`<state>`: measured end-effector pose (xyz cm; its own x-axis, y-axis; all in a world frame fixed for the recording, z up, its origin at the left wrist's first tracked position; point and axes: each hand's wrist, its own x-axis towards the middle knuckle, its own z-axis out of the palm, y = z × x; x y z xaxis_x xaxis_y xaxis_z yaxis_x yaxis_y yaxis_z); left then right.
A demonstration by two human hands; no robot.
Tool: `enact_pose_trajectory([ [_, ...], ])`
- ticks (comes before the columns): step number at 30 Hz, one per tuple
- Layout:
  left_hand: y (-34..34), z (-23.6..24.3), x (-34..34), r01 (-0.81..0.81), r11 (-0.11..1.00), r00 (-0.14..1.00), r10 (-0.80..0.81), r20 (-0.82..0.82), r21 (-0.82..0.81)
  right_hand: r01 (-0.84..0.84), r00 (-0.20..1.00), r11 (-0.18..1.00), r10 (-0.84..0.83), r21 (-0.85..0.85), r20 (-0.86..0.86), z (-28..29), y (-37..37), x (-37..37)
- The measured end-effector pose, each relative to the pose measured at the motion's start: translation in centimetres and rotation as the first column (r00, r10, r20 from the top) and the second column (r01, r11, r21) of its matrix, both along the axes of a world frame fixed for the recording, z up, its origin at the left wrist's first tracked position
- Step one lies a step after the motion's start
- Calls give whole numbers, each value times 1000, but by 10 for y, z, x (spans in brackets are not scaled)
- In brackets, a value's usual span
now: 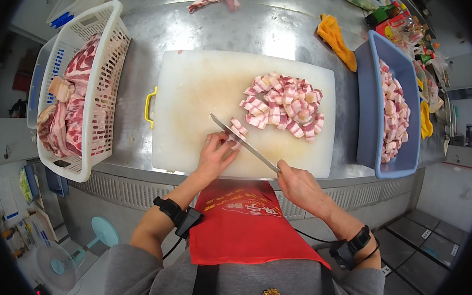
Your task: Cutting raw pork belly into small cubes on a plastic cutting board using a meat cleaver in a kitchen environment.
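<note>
A white cutting board (188,90) with a yellow handle lies in front of me. My right hand (297,185) grips the handle of a long knife (254,151), whose blade points up and left across the board. Against the blade's left side, my left hand (215,156) holds a small piece of pork belly (231,142) down with bent fingers, which partly cover it. Just beyond the blade is a little cut piece (239,127). A heap of pork belly chunks (287,104), pink and white, covers the board's right part.
A white basket (103,85) with large meat slabs (73,110) stands left. On the right, a blue-grey tub (369,101) contains cut chunks (393,114). An orange cloth (337,41) and a meat strip (215,2) lie on the steel table (144,50) farther back. Bottles (382,15) crowd the far right.
</note>
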<state>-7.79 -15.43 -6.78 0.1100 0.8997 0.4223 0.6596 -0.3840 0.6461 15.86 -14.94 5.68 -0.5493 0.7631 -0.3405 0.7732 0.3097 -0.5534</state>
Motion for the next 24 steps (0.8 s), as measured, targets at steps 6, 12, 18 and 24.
enact_pose_trajectory([
  [6, 1, -2, 8, -5, 1000, 1000, 5, -10, 15, 61, 997, 995, -56, 78, -57, -39, 16, -41],
  [12, 17, 4, 5, -79, 985, 995, 89, 54, -156, 162, 955, 979, -122, 127, -272, -30, 18, 4],
  [18, 85, 22, 38, -18, 985, 965, 63, 257, -172, 596, 220, 516, -842, -616, -492, -12, 10, 78],
  [24, 129, 48, 106, 299, 947, 925, -258, 279, -117, 644, -35, 237, -941, -728, -338, -52, -33, 137],
])
